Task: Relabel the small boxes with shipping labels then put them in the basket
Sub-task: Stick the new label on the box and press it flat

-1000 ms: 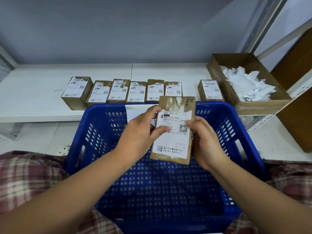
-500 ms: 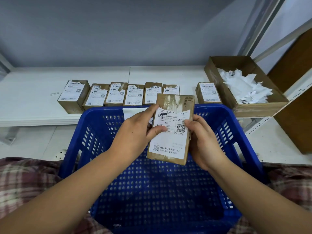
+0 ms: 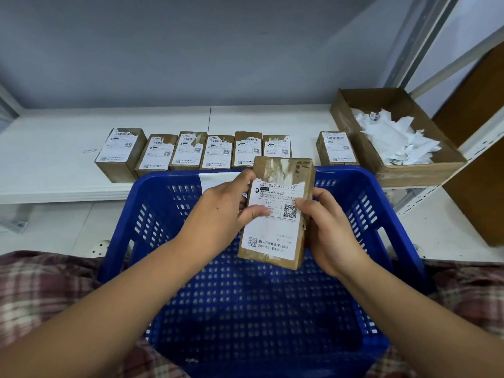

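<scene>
1. A person holds one box [image 3: 275, 214] up over the blue basket [image 3: 387, 236]. The box stands on its short end and leans a little to the right.
2. The left hand [image 3: 218, 214] grips the left side of the box. Its thumb presses on the front, and its fingers curl round the edge to the back.
3. The right hand [image 3: 327, 230] grips the right side. Its thumb tip sits on the edge of the label [image 3: 272, 233], next to the square code, and its fingers wrap behind the box.
4. The white label covers most of the front of the box. The top part of the box is brown with torn white bits stuck on it.
5. The basket sits close to the person, with checked cloth [image 3: 41, 296] on both sides of it. A white sheet [image 3: 218, 178] shows at its far rim, partly hidden by the left hand.
6. Behind the basket is a white shelf [image 3: 49, 165]. A row of boxes [image 3: 188, 151], six of them, lies there side by side, and each one has a label on top.
7. A lone box [image 3: 336, 147] lies to the right of the row, just beside a brown carton [image 3: 403, 173].
8. The carton is open and holds white paper scraps [image 3: 395, 143].
9. A grey wall [image 3: 218, 50] is behind the shelf.
</scene>
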A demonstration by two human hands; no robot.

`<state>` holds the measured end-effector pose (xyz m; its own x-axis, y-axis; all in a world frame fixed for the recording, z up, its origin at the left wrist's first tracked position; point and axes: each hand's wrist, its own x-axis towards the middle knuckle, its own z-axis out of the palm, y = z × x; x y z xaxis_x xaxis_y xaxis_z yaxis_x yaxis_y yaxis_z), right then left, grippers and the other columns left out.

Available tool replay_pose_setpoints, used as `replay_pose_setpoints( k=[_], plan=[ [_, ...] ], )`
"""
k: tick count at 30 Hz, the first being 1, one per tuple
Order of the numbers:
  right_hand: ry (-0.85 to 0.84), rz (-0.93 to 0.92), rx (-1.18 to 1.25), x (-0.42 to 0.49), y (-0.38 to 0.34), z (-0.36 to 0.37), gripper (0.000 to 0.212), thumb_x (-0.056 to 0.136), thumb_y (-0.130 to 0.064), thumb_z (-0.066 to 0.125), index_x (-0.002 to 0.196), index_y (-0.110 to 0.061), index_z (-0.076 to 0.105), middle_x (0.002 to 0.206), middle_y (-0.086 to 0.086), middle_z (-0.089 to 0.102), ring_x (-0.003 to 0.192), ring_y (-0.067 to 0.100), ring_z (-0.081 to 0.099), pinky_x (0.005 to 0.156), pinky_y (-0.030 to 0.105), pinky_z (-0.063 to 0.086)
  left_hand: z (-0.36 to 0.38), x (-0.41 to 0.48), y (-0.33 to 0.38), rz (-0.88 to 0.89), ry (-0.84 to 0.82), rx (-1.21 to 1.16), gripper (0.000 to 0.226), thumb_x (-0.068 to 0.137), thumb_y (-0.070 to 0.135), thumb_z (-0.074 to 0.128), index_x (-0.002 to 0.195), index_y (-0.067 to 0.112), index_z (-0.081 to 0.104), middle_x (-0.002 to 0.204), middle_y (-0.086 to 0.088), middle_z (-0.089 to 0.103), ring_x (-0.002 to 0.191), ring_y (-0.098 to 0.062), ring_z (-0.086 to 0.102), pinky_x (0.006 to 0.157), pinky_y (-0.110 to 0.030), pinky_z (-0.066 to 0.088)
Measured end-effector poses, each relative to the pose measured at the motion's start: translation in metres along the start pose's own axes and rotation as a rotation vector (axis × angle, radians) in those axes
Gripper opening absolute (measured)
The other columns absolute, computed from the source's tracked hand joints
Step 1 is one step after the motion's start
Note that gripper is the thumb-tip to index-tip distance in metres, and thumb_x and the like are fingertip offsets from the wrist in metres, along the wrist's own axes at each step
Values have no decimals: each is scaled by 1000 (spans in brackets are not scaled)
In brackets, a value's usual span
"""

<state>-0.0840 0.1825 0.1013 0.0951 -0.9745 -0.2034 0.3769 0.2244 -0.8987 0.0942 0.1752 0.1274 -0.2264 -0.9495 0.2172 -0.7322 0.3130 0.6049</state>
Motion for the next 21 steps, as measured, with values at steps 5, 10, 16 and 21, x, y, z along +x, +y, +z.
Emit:
replay_pose_setpoints(
  k=[5,10,16,21],
  plan=[
    [14,9,-16,0,3,0,44,73,-20,63,113,-9,50,93,2,76,85,18,72,71,33,58,4,-3,-4,20,14,-19,35,78,39,68,95,9,59,95,-1,69,81,-15,65,77,-33,54],
    [82,24,22,1,-3,4,25,95,-12,55,118,-3,51,103,7,74,94,22,71,81,42,58,4,-6,3,-111,41,-276,36,79,32,72,110,24,56,99,18,59,87,4,60,81,-10,50],
    [180,109,63,6,-24,-1,34,99,-38,48,116,-15,64,107,9,74,96,27,72,79,44,58,-4,-3,5,-166,-308,-587,64,77,17,76,123,49,46,125,20,55,109,4,58,91,-12,47],
    [159,68,-39,5,-31,-2,30,99,-38,49,111,-17,67,104,6,75,95,25,72,83,44,57,-9,-5,5,-160,-261,-541,56,78,14,75,114,51,52,101,18,68,92,9,64,84,-3,44]
  ],
)
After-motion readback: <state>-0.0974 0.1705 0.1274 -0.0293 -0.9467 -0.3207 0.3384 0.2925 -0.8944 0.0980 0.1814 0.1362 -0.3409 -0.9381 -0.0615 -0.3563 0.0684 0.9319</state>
